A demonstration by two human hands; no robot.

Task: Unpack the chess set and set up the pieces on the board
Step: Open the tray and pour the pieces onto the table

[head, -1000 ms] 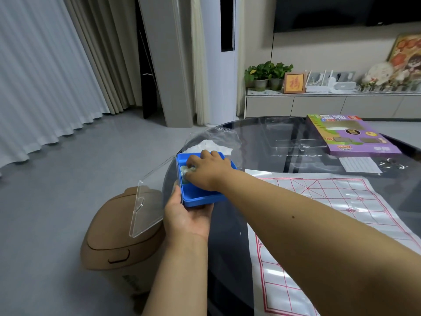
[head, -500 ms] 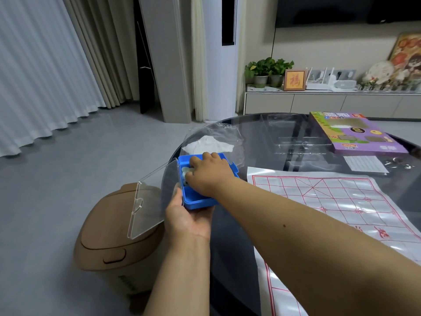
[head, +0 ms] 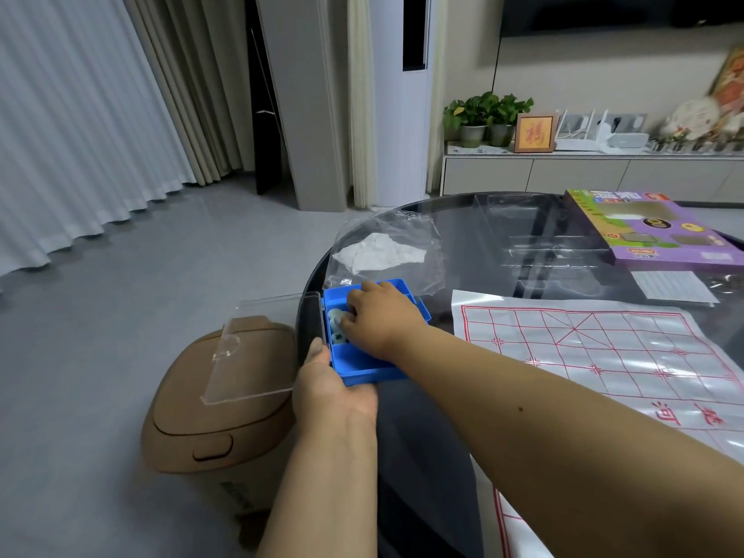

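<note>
A small blue plastic box (head: 362, 366) with a clear hinged lid (head: 257, 352) swung open to the left sits at the left edge of the dark glass table (head: 426, 436). My left hand (head: 330, 386) grips the box from below at its near left corner. My right hand (head: 378, 320) reaches into the box, fingers curled over pale round chess pieces (head: 336, 326); the grip itself is hidden. The white plastic board sheet (head: 604, 356) with red grid lines lies flat to the right, with no pieces on it.
A crumpled clear bag with white paper (head: 382, 251) lies behind the box. A purple game box (head: 640, 231) and a white leaflet (head: 668, 285) sit at the far right. A brown lidded bin (head: 217, 400) stands on the floor left of the table.
The view has shifted and the box sits a little farther onto the table. The lid has swung flatter to the left. My right hand stays inside the box among the pieces.
</note>
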